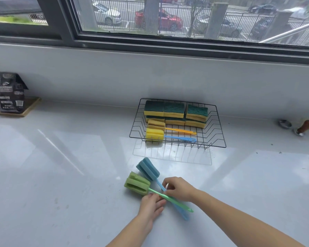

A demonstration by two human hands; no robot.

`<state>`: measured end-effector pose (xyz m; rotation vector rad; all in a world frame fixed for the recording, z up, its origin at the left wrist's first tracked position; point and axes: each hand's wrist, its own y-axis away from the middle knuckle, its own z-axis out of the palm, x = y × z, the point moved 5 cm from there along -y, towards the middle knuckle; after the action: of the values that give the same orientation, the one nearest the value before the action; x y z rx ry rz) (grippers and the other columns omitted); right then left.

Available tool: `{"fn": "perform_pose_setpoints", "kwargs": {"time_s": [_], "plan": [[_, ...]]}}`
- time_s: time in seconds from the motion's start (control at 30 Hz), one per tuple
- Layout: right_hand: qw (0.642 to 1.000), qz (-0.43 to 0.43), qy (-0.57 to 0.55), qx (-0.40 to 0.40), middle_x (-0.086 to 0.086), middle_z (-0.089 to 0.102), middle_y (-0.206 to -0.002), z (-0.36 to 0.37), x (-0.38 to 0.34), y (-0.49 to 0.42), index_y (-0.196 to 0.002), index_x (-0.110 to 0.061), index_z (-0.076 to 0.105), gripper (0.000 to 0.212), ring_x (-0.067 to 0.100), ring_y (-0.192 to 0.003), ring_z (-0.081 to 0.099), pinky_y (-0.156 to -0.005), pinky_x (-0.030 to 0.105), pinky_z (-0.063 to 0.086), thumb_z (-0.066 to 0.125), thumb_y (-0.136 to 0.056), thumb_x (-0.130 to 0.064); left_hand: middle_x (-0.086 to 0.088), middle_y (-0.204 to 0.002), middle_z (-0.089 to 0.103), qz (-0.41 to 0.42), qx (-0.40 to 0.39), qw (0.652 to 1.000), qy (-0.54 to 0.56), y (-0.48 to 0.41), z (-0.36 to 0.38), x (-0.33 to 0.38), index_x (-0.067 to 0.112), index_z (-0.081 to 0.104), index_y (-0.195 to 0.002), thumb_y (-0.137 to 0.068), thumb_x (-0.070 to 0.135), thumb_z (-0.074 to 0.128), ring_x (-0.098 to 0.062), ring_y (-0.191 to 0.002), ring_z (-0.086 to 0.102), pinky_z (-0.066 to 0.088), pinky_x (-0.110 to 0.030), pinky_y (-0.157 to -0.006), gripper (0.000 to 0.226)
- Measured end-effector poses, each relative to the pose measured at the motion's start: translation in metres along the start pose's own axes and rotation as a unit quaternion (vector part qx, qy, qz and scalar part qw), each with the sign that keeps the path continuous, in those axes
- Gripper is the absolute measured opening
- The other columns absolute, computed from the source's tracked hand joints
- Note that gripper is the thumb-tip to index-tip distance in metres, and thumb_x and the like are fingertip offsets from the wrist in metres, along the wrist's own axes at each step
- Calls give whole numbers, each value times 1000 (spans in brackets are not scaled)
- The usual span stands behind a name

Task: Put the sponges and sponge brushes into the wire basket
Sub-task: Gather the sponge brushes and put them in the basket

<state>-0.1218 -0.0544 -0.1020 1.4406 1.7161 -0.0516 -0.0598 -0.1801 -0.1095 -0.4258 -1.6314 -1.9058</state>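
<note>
The black wire basket (219,125) stands on the white counter by the wall. It holds several yellow-and-green sponges (174,110) stacked at the back, and two sponge brushes in front: one tan-headed with an orange handle (156,125), one yellow-headed with a blue handle (154,134). Nearer me on the counter lie a blue sponge brush (148,169) and a green sponge brush (137,183), their handles crossing. My left hand (151,205) pinches the green brush's handle. My right hand (179,188) grips the blue brush's handle at the crossing.
A dark coffee bag (8,92) stands on a wooden board (31,106) at the far left. A wooden-handled tamper (306,126) and a small metal ring (284,123) lie at the far right. A window sill runs behind the counter.
</note>
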Motion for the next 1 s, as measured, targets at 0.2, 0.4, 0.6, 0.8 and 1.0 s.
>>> {"fn": "perform_pose_setpoints", "kwargs": {"time_s": [0.2, 0.4, 0.6, 0.8, 1.0], "plan": [[1000, -6, -23, 8, -13, 55, -66, 6, -6, -2, -90, -21, 63, 12, 11, -65, 51, -68, 29, 42, 52, -89, -23, 2, -84, 66, 16, 46, 999, 6, 5, -2, -1, 18, 60, -92, -96, 12, 44, -10, -78, 60, 36, -23, -61, 17], [997, -15, -55, 48, -5, 62, -79, 6, -11, -1, -84, -22, 62, 7, 6, -63, 50, -64, 24, 42, 58, -86, -28, -9, -91, 64, 59, 107, 991, 45, 6, 7, 2, 14, 60, -102, -93, 4, 48, -22, -82, 53, 34, -26, -59, 18], [985, -17, -145, 96, -7, 60, -73, -8, -16, -1, -92, -26, 53, 11, 13, -52, 55, -53, 18, 45, 59, -85, -19, -13, -96, 70, 120, 69, 990, 35, -3, 11, 30, 13, 63, -103, -91, 0, 51, -28, -90, 65, 53, -40, -81, 21], [966, -25, -216, 136, -8, 62, -76, -19, -25, -7, -92, -30, 57, 14, 7, -55, 56, -58, 23, 51, 54, -87, -17, -12, -97, 72, 160, 59, 985, 5, -12, 13, 56, 14, 66, -102, -88, -4, 50, -26, -88, 68, 55, -34, -69, 28], [953, -19, -241, 181, 4, 70, -99, -47, -26, -12, -99, -19, 61, 16, 16, -86, 66, -83, 39, 54, 48, -92, -14, -6, -98, 73, 171, 13, 984, -43, -19, 30, 85, 16, 67, -105, -91, -3, 48, -20, -91, 69, 55, -29, -73, 30]]}}
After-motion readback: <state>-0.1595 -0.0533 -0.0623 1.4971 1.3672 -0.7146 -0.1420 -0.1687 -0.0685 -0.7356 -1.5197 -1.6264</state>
